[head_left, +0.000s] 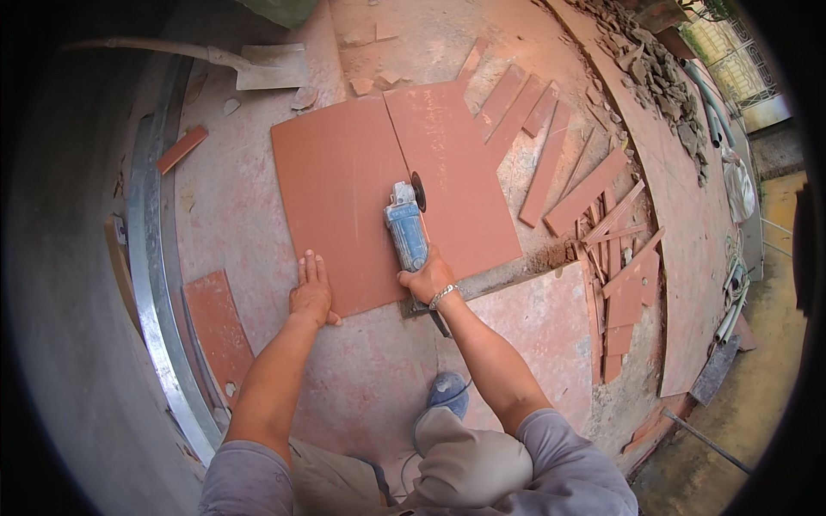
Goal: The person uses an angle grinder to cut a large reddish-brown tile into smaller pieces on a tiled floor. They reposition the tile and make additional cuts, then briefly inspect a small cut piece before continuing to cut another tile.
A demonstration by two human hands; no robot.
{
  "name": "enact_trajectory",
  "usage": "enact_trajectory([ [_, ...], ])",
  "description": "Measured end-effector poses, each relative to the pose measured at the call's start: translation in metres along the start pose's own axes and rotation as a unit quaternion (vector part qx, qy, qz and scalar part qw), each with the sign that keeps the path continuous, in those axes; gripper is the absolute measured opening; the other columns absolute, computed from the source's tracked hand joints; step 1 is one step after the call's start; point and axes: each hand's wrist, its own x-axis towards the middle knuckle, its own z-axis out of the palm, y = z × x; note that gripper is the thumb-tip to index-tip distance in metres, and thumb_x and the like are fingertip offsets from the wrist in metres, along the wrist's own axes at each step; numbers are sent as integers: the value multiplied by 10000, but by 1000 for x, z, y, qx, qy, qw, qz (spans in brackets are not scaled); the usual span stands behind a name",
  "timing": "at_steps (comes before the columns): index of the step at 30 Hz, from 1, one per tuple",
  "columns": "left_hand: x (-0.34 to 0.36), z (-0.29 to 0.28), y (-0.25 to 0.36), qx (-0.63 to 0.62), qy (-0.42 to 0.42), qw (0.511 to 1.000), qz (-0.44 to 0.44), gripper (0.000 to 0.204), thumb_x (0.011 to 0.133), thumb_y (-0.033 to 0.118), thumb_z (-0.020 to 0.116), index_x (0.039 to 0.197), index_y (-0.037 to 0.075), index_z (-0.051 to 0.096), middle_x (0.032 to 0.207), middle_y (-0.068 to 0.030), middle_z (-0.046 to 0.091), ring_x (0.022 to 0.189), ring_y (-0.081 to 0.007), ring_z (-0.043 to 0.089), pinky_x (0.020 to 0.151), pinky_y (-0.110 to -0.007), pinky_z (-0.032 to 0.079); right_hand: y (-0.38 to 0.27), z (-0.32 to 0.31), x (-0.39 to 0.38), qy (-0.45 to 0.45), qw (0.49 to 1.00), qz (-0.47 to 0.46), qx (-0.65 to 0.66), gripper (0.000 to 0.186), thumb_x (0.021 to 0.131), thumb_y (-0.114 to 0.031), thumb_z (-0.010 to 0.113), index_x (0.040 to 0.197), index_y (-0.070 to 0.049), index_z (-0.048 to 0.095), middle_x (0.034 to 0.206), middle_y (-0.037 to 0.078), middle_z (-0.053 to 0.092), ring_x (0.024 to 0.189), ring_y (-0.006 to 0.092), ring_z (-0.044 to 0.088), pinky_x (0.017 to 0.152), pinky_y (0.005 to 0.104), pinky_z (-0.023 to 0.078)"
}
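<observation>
A large square red tile [331, 189] lies flat on the dusty floor. A dark cut line runs from its far edge toward the middle. My right hand [428, 277] grips the rear of a blue angle grinder [406, 236], a bracelet on that wrist. The grinder's dark disc [419, 191] stands edge-on over the tile at the near end of the line; whether it spins I cannot tell. My left hand [311, 290] is pressed flat on the tile's near left corner, fingers stretched out.
Several cut tile strips [546, 163] lie at the right, with a pile of broken pieces [619, 267] nearer. A shovel [271, 67] rests at the far left, and metal rails [155, 284] run along the left. Rubble [658, 82] lies far right. My shoe [447, 393] is below the grinder.
</observation>
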Motion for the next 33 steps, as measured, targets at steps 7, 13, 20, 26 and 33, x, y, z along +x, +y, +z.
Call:
enact_trajectory([
  [7, -1, 0, 0, -1, 3, 1000, -3, 1550, 531, 349, 1024, 1634, -10, -5, 1727, -200, -75, 1606, -339, 38, 1195, -418, 418, 1, 1, 1, -3, 1000, -2, 1, 910, 726, -339, 790, 1426, 88, 394, 1130, 340, 693, 1057, 460, 696, 929, 469, 553],
  [13, 0, -1, 0, -3, -3, 1000, -7, 1555, 532, 346, 1025, 1635, -10, -11, 1729, -194, -80, 1606, -337, 34, 1192, -437, 420, 1, 0, 2, -6, 1000, 3, -1, 929, 715, -333, 803, 1440, 90, 402, 1141, 336, 694, 1064, 451, 698, 931, 457, 553],
  [20, 1, 3, 0, 0, 18, 1000, 0, 1544, 520, 315, 1028, 1640, 9, 10, 1728, -196, -84, 1604, -339, 66, 1126, -437, 492, -1, 0, 2, -7, 1000, 12, -9, 936, 714, -333, 804, 1444, 94, 402, 1148, 340, 691, 1071, 451, 697, 933, 460, 553],
  [26, 2, 1, -1, 7, -1, 1000, -2, 1559, 533, 357, 1023, 1634, -12, -18, 1726, -199, -94, 1606, -336, 26, 1187, -434, 429, 2, 0, 0, -7, 1000, 4, -4, 923, 715, -325, 806, 1439, 92, 413, 1156, 340, 688, 1080, 454, 692, 940, 462, 549],
  [33, 1, 0, 0, 9, -3, 1000, -5, 1563, 532, 365, 1023, 1634, -10, -19, 1726, -199, -92, 1606, -334, 27, 1188, -426, 428, 5, -2, -9, -9, 1000, 2, 7, 899, 707, -320, 807, 1416, 83, 431, 1162, 337, 688, 1094, 450, 687, 954, 462, 540],
])
